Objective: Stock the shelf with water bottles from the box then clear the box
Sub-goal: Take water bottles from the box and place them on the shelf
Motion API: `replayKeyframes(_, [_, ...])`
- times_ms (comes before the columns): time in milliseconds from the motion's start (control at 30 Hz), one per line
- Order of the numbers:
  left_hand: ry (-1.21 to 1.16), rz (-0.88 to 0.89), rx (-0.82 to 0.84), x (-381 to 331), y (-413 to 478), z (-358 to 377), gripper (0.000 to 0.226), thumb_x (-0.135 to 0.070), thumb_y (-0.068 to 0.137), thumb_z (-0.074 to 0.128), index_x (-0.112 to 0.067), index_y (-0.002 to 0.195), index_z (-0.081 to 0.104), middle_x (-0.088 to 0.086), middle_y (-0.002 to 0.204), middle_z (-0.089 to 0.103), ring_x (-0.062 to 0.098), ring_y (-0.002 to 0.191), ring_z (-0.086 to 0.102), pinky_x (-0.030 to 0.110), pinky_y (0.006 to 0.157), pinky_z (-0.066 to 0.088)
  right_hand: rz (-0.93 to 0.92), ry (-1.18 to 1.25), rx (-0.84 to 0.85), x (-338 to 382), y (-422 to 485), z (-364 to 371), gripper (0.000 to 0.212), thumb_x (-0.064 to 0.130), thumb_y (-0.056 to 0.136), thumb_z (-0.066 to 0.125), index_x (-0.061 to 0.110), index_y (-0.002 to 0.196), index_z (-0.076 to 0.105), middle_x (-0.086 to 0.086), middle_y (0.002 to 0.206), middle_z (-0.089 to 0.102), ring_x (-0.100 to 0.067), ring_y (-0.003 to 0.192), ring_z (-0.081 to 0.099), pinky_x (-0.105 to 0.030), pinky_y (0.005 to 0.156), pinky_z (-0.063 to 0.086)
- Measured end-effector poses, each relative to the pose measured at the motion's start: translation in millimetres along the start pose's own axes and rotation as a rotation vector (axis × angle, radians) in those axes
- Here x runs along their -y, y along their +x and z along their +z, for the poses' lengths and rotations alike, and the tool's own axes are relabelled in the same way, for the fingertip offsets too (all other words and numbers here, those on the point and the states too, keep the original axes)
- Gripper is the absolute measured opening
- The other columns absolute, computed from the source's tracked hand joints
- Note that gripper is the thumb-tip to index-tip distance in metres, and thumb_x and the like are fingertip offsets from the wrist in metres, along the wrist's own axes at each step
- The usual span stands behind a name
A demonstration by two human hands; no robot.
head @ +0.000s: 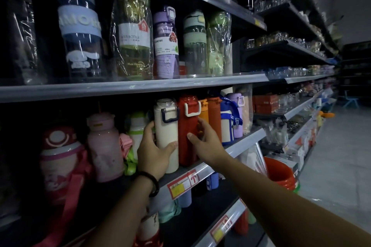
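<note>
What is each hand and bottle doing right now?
left hand, grips the cream cylindrical bottle.
right hand, grips the red cylindrical bottle.
cream cylindrical bottle, upright on the shelf, lid on.
red cylindrical bottle, upright beside the cream one, lid on.
orange cylindrical bottle, upright, lid on.
purple plastic bottle, upright on the upper shelf, lid shut.

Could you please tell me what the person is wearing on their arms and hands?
No sleeves or gloves show anywhere in view. The left hand has a dark beaded bracelet round its wrist. The right hand wears nothing that shows, and no rings can be made out on either.
</note>
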State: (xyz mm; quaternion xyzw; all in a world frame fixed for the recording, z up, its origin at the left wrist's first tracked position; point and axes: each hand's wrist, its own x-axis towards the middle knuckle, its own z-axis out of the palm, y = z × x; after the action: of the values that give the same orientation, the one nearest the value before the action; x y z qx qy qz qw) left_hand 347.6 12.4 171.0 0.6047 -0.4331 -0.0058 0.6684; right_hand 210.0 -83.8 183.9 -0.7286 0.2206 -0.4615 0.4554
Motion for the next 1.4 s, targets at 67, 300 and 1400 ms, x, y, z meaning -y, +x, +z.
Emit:
replayKeyframes(67, [0.019,0.007,-0.005,2.8,1.2,0.7,0.081,-0.017,0.079,0.088,-0.031,0.147,0.045,-0.003,0.128,0.067,0.017,0.111,0.067,0.048,0.097,0.058,0.007,-0.035,0.018,-1.9,2.3,0.8,0.059,0.017,0.106,0.058,0.032,0.157,0.035,0.009,0.145,0.052,-0.013,0.135,0.05,-0.045,0.115,0.047])
replayKeyframes(300, [0.112,0.011,0.006,7.5,6.1,5.1,0.081,-0.029,0.081,0.086,-0.031,0.15,0.043,-0.001,0.132,0.066,0.019,0.113,0.066,0.044,0.097,0.056,-0.011,-0.173,0.012,-11.0,13.1,5.3,0.073,0.028,0.099,0.069,0.027,0.16,0.028,0.001,0.153,0.051,-0.018,0.138,0.052,-0.044,0.114,0.048])
replayKeyframes(1400, [0.406,0.023,-0.115,-23.7,-80.5,32.8,0.072,-0.022,0.076,0.082,-0.021,0.136,0.042,0.012,0.134,0.044,0.036,0.121,0.045,0.053,0.103,0.045,0.199,-0.311,-0.033,-26.8,-75.2,-74.4,0.021,0.038,0.088,0.08,0.02,0.092,0.071,-0.006,0.079,0.077,-0.025,0.075,0.074,-0.044,0.075,0.062])
